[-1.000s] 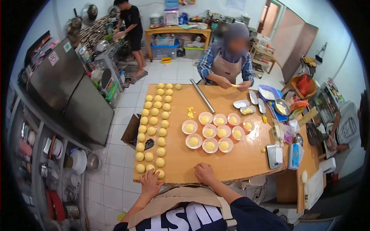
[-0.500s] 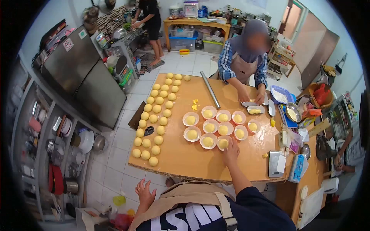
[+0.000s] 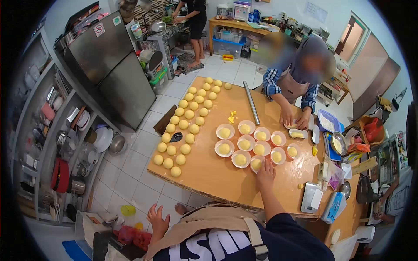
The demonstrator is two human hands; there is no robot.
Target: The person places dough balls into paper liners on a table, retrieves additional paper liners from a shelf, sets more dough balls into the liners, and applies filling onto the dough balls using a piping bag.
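Observation:
My right hand (image 3: 266, 175) rests at the near edge of the group of paper cups, its fingertips touching a cup with a dough piece (image 3: 256, 164); its fingers are spread. My left hand (image 3: 158, 219) hangs off the table's near side, fingers apart, holding nothing. Several white paper cups (image 3: 241, 158), each with pale yellow dough inside, stand together mid-table. Rows of round dough balls (image 3: 189, 138) lie along the left side of the wooden table (image 3: 209, 182). Small yellow scraps (image 3: 232, 116) lie beyond the cups.
Across the table a person (image 3: 300, 74) handles a small metal mould. A metal rolling pin (image 3: 251, 103) lies at the far edge. A scale (image 3: 311, 197) and blue packet (image 3: 334, 207) stand right. Another person (image 3: 193, 21) stands at the counter; a fridge (image 3: 106, 65) is left.
My right hand has moved from the table's near edge to the cups. My left hand has left the dough balls and hangs off the table. The person opposite has lowered their hands to the moulds.

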